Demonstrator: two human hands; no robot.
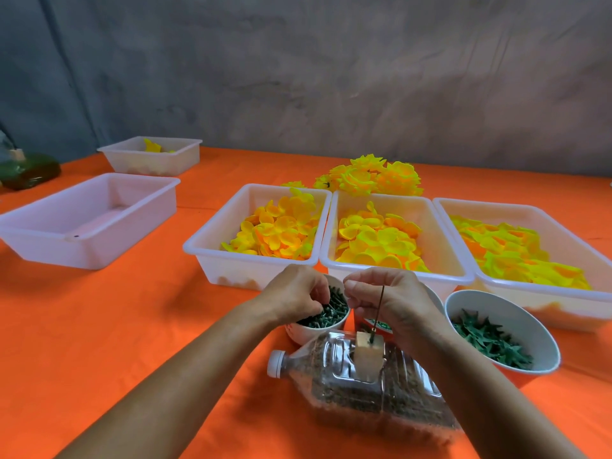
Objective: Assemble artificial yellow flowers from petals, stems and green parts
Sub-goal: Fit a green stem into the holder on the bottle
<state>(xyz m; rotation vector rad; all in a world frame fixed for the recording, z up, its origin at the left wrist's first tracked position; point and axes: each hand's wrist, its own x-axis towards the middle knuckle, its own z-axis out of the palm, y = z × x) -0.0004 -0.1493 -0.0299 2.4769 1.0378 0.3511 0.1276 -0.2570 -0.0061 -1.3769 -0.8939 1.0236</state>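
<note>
My left hand (pixel 294 293) reaches into a small white bowl (pixel 318 329) of dark green stem pieces (pixel 334 309), fingers curled into the pile. My right hand (pixel 394 299) hovers beside it, fingers curled near the top of a thin upright wire (pixel 380 313). The wire stands in a wooden block (pixel 367 354) set on a clear plastic bottle (pixel 357 382) lying on its side. A second bowl (pixel 503 336) of green star-shaped parts (pixel 493 339) sits to the right. Three white trays hold yellow petals: left (pixel 278 233), middle (pixel 377 243), right (pixel 516 256).
Finished yellow flowers (pixel 374 177) lie behind the trays. An empty white tray (pixel 89 220) stands at the left, with a smaller tray (pixel 152 154) holding a yellow piece behind it. A dark green bag (pixel 29 170) lies at the far left. An orange cloth (pixel 132 326) covers the table.
</note>
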